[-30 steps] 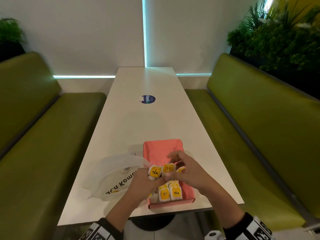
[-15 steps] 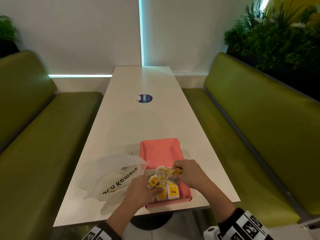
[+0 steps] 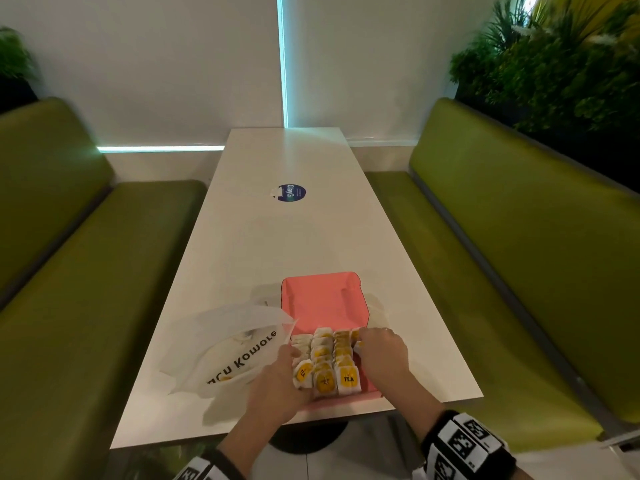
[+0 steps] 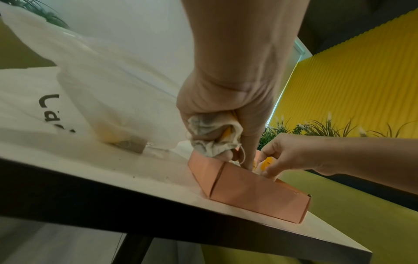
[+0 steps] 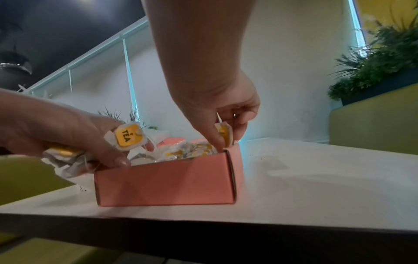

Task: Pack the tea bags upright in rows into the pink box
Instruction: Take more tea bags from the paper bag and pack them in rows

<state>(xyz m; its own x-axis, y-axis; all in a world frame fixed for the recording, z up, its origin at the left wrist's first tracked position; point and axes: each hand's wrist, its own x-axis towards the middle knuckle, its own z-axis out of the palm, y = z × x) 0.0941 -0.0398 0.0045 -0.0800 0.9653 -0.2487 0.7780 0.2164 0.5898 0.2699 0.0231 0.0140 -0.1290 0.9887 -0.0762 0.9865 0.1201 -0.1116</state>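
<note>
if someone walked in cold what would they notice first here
The pink box at the near end of the white table, its near half packed with rows of yellow-labelled tea bags. Both hands work at it: the left hand grips several tea bags at the box's left edge, the right hand pinches one at the right wall. A white plastic bag lies left of the box.

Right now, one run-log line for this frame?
phase: packing | left hand: holds tea bags | right hand: pinches tea bag at box's right wall | pink box: near rows filled, far part bare

Pink box (image 3: 322, 301), white tea bags (image 3: 334, 358) with yellow labels, olive-green benches (image 3: 519, 244).
</note>
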